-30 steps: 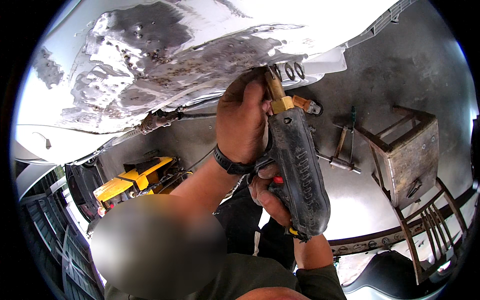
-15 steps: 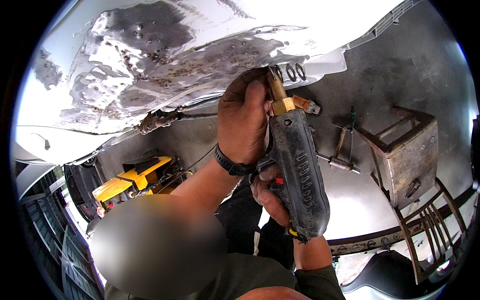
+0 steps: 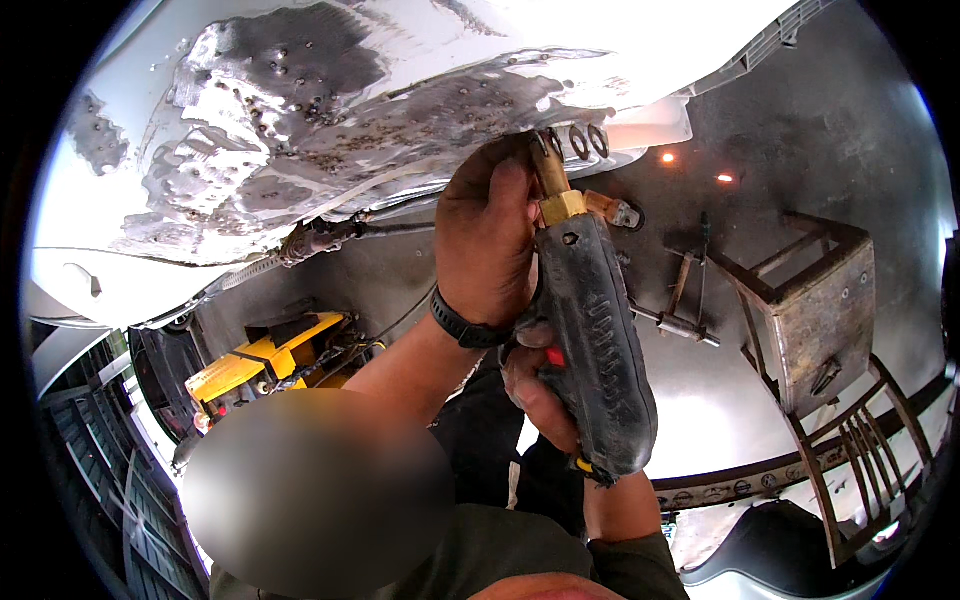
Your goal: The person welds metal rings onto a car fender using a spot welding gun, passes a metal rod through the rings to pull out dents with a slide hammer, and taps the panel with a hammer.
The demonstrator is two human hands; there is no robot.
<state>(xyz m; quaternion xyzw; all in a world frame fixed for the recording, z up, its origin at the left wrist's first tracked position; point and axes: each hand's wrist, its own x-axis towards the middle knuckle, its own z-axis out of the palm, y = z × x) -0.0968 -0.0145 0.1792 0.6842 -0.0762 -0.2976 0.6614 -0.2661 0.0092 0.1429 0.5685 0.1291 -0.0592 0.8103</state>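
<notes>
1. Welding gun (image 3: 598, 340): centre, brass nozzle (image 3: 554, 180) directed far, tip at white car panel (image 3: 430, 110).
2. Right hand (image 3: 535, 388): fingers closed around the gun, near side.
3. Left hand (image 3: 488, 235): fingers curled beside the nozzle; fingertips hidden, cannot tell what they hold.
4. Metal rings (image 3: 571, 142): panel edge, right of nozzle.
5. Orange sparks (image 3: 724, 178): far right.

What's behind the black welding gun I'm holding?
Part of your right hand and your right forearm show past the welding gun; its body covers the rest of that hand.
</notes>
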